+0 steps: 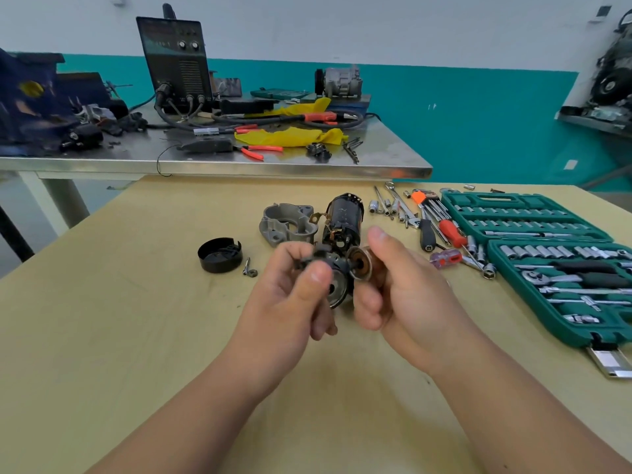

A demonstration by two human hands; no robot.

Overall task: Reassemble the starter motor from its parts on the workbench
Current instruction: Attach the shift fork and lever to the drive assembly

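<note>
Workshop with a teal and white wall. There's a light wooden bench (136,336) up front and a steel bench (239,162) behind it carrying a welder (178,63), yellow rags (290,136) and red-handled pliers (260,151).

Both hands are up over the wooden bench, close together. The left hand (290,295) has its grip closed on a round black brush holder (330,265), thumb laid across the front of it. The right hand (403,285) has its grip wrapped round the armature (359,265), thumb sticking up, and the coppery commutator end pokes out toward the left hand. The two parts are right up against each other, but I can't tell if they're actually mated.

Just beyond the two grips, the black motor body (342,217) sits on the bench with the grey cast housing (285,222) right beside it. Out past the left grip is the black end cap (220,254), open side up, with a small bolt (247,266) just next to it. Off to the far side of the right grip are loose sockets (383,206), screwdrivers (451,232) and an open green socket set case (547,248).
</note>
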